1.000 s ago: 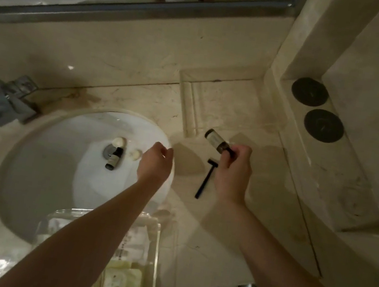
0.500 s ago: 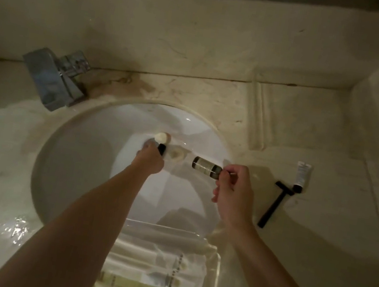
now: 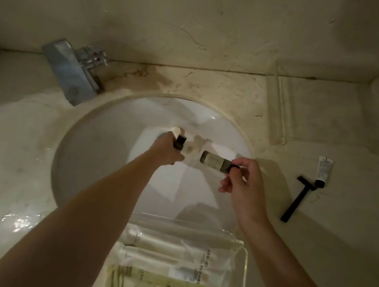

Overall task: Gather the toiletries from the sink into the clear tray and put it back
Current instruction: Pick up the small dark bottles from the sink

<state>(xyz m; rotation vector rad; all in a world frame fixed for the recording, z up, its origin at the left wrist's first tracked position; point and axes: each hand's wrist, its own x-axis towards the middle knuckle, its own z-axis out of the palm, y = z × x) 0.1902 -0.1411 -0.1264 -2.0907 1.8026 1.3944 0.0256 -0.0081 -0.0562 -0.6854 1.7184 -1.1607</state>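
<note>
My left hand [image 3: 166,148] reaches down into the white sink [image 3: 99,144] and grips a small dark bottle [image 3: 180,142] near the drain. A round cream item [image 3: 175,130] lies just beyond that hand. My right hand [image 3: 242,185] pinches the black cap of a second dark bottle with a pale label [image 3: 215,162], holding it level over the basin. The clear tray [image 3: 243,256] stands at the sink's near edge and holds several pale sachets.
A black razor [image 3: 297,199] and a small white tube [image 3: 323,170] lie on the marble counter to the right of the basin. A chrome faucet [image 3: 70,72] stands at the back left. A raised marble ledge borders the far right.
My left hand went from hovering over the rim down into the basin and took hold of the small bottle. My right hand carried its bottle left, from above the razor to over the basin.
</note>
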